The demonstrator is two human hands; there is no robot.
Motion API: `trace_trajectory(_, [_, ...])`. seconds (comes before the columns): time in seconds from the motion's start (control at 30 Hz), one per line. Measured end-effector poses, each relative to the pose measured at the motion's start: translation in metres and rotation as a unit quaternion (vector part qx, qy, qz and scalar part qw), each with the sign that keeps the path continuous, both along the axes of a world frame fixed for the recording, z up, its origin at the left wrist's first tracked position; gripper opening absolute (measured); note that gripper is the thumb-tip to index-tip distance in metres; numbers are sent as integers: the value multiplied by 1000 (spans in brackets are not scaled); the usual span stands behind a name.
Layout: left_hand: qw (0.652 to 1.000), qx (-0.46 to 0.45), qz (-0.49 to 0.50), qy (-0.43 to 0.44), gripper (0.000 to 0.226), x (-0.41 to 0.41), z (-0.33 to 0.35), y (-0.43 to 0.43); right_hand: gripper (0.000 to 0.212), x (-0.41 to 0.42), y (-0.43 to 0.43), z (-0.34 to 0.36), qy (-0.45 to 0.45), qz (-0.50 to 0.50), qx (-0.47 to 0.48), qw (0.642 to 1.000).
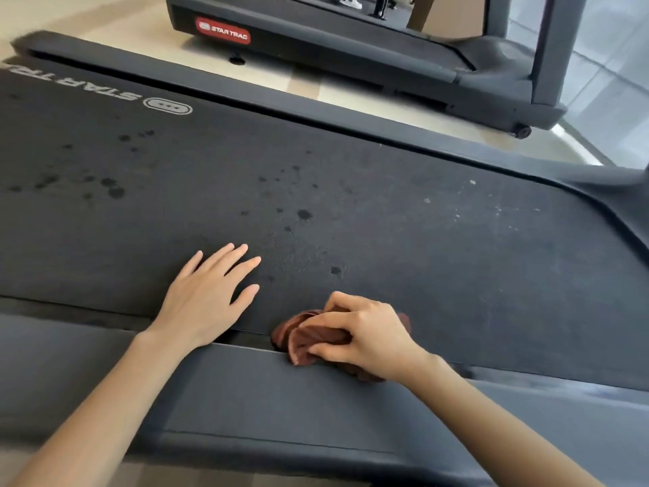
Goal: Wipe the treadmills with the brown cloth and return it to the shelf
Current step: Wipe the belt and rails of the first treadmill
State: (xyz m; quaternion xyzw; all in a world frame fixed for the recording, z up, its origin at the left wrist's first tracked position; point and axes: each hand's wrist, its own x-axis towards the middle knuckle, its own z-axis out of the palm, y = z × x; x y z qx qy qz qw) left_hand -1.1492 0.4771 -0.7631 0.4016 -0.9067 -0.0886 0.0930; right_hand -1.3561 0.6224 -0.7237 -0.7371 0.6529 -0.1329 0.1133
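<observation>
The near treadmill's black belt (pixel 351 205) fills most of the view, dotted with dark wet spots and some pale specks at the right. My right hand (pixel 365 335) grips a bunched brown cloth (pixel 302 337) at the belt's near edge, where it meets the grey side rail (pixel 263 391). My left hand (pixel 207 293) lies flat on the belt with its fingers spread, a little left of the cloth. A second treadmill (pixel 316 40) with a red Star Trac label stands beyond.
A strip of pale floor (pixel 281 75) separates the two treadmills. The far treadmill's grey upright (pixel 558 47) rises at the top right. White tiled floor (pixel 614 89) lies at the far right. No shelf is in view.
</observation>
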Motion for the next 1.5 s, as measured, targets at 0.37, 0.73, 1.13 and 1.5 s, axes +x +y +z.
trace_trajectory(0.37, [995, 4, 101, 1, 54, 29, -2, -5, 28, -31, 4, -1, 72, 100, -85, 989])
trace_trajectory(0.73, [995, -2, 99, -10, 56, 27, 1, -3, 35, -12, -140, -12, 61, 23, -96, 993])
trace_trajectory(1.13, [996, -4, 84, -7, 60, -14, -1, -10, 32, -87, -131, -19, 17, -30, -117, 993])
trace_trajectory(1.5, [999, -9, 33, -8, 71, -40, -4, -23, 31, -177, -42, -13, 47, -100, -101, 989])
